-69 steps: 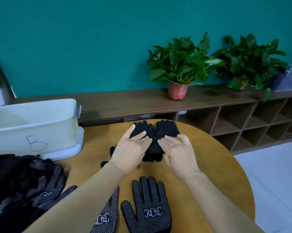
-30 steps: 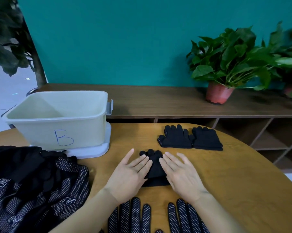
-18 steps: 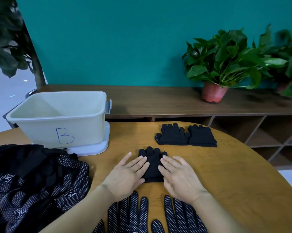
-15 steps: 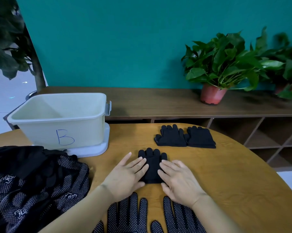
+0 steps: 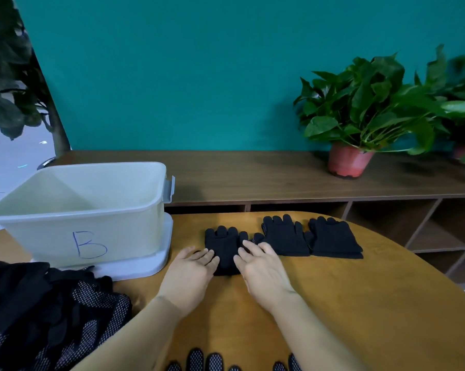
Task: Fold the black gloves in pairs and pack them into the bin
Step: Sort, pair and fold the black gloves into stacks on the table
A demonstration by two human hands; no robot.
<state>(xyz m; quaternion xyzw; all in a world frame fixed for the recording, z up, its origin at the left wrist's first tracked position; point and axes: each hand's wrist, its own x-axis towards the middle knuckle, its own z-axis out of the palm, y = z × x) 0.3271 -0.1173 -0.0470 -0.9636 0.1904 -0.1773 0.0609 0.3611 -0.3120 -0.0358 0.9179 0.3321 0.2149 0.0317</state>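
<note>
Now, next to the pale green plastic bin marked B [image 5: 119,231], which shows no gloves, the folded black glove pair [image 5: 222,245] has slid up the round wooden desk [image 5: 359,303] to just beside two finished pairs [image 5: 284,236]. Judged: third pair done, packing pending. Left hand [image 5: 191,271] and right hand [image 5: 260,269] lie flat with fingers straight, pressing its sides and gripping nothing.

left hand [image 5: 192,266]: flat, fingers straight, palm down | right hand [image 5: 260,266]: flat, fingers spread

Table [image 5: 333,303]; bin [image 5: 78,215], folded gloves [image 5: 284,236], glove pile [image 5: 38,303]
</note>
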